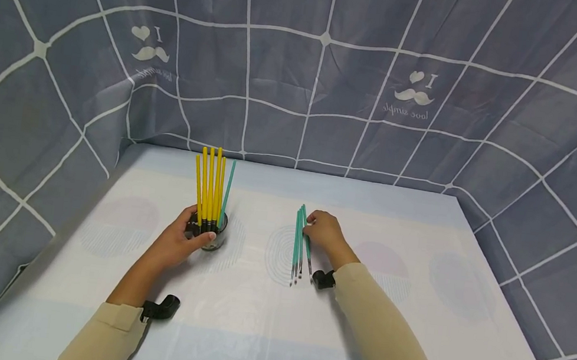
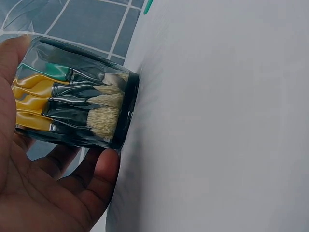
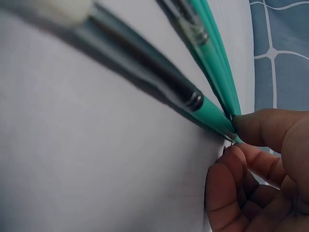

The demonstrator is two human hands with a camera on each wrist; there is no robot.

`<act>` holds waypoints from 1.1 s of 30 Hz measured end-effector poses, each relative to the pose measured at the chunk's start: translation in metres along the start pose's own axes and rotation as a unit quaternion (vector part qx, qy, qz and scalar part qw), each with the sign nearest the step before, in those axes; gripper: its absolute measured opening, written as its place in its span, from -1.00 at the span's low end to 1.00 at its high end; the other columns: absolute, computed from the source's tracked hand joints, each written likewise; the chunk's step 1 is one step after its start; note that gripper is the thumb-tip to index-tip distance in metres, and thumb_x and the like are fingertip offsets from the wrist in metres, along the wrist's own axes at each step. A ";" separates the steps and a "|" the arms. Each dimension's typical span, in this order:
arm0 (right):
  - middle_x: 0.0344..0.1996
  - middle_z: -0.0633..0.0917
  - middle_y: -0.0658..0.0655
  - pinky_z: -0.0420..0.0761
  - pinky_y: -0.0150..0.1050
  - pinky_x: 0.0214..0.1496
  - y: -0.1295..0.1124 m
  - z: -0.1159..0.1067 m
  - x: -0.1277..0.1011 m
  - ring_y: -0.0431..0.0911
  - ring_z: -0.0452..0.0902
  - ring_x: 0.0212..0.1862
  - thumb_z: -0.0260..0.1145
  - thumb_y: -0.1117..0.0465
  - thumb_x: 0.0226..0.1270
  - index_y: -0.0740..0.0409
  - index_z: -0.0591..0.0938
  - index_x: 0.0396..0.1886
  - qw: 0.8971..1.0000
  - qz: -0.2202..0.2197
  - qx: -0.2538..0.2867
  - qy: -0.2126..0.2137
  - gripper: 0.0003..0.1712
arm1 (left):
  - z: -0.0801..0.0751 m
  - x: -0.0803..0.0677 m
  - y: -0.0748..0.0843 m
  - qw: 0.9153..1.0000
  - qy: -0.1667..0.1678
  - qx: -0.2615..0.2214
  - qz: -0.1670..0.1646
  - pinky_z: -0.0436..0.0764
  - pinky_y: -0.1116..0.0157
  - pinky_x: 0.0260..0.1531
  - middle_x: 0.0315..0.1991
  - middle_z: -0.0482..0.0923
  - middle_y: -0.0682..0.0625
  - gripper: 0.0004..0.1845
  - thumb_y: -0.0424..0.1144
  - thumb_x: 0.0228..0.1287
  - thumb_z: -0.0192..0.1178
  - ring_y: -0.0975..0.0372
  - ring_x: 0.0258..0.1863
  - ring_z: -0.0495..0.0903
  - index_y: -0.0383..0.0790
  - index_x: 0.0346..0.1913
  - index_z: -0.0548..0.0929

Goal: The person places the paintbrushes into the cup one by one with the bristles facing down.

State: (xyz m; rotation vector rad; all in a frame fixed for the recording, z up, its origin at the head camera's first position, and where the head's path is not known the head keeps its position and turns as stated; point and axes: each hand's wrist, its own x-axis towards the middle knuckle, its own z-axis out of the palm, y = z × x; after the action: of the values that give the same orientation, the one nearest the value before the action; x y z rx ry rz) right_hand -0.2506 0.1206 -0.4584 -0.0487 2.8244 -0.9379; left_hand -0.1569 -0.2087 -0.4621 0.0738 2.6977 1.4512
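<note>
The left hand [image 1: 177, 243] was wrapped round the glass cup [image 1: 214, 235] of upright yellow brushes [image 1: 209, 186]; the right hand [image 1: 324, 231] pinched the handle ends of the teal brushes [image 1: 298, 246] lying mid-table, long axes running near to far, bristles toward the person; so light a pinch, I judged, could let one slip and scatter.

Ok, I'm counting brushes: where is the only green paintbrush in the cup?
In the head view, the green paintbrush stands at the right edge of the yellow paintbrushes, in the clear cup gripped by the left hand.

Curtain [image 1: 416, 93]: "I", perhaps "love simple"
</note>
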 end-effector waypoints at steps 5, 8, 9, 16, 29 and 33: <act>-0.07 0.66 0.22 0.54 -0.06 -0.04 0.000 -0.001 0.000 0.06 0.56 -0.09 0.32 0.26 0.35 0.24 0.63 -0.01 1.000 0.001 -0.003 0.008 -0.74 | 0.000 0.000 -0.001 1.000 0.000 0.002 0.001 0.40 -0.17 0.10 0.32 0.36 -0.27 -0.07 0.16 0.32 0.26 -0.14 0.24 0.40 -0.07 0.56 0.01; -0.01 0.66 0.24 0.54 -0.03 0.02 0.001 -0.001 0.001 0.10 0.56 0.00 0.29 0.27 0.37 0.25 0.62 0.03 1.000 0.002 0.006 0.009 -0.72 | 0.000 0.000 -0.001 1.000 0.000 0.003 0.003 0.38 -0.19 0.12 0.33 0.35 -0.28 -0.07 0.17 0.32 0.26 -0.16 0.26 0.38 -0.07 0.56 0.01; 0.00 0.65 0.25 0.53 -0.02 0.03 0.001 -0.002 0.001 0.11 0.55 0.02 0.28 0.27 0.37 0.25 0.62 0.04 1.000 0.003 0.010 0.007 -0.72 | 0.000 0.000 0.000 1.000 -0.001 0.002 0.002 0.37 -0.20 0.13 0.34 0.34 -0.29 -0.06 0.17 0.32 0.25 -0.17 0.27 0.37 -0.08 0.56 0.00; -0.03 0.64 0.23 0.55 -0.12 -0.12 0.006 -0.004 0.005 0.03 0.55 -0.13 0.24 0.24 0.38 0.26 0.65 0.00 0.998 0.023 0.055 -0.004 -0.73 | 0.000 0.000 -0.001 1.000 -0.001 0.001 0.004 0.38 -0.20 0.13 0.33 0.35 -0.30 -0.06 0.16 0.32 0.26 -0.17 0.27 0.38 -0.09 0.56 0.00; -0.27 0.61 0.22 0.55 -0.27 -0.39 0.005 -0.009 0.005 -0.08 0.52 -0.44 0.17 0.29 0.41 0.30 0.60 0.00 0.985 0.023 0.167 -0.022 -0.74 | -0.001 0.000 -0.001 1.000 0.002 0.001 0.005 0.40 -0.17 0.11 0.33 0.34 -0.27 -0.05 0.14 0.32 0.27 -0.16 0.24 0.40 -0.11 0.57 -0.01; -0.20 0.61 0.22 0.61 -0.25 -0.32 0.002 -0.009 0.005 -0.07 0.53 -0.37 0.17 0.29 0.40 0.29 0.60 0.01 0.981 0.016 0.193 -0.021 -0.74 | -0.001 0.000 -0.002 1.000 0.002 -0.001 0.005 0.41 -0.17 0.10 0.34 0.32 -0.27 -0.05 0.14 0.32 0.27 -0.17 0.25 0.39 -0.10 0.57 -0.01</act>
State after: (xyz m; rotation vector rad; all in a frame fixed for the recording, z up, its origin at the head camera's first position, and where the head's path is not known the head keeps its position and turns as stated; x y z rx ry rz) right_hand -0.2572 0.1275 -0.4529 0.0242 2.5461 -1.4379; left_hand -0.1565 -0.2103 -0.4631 0.0849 2.7030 1.4592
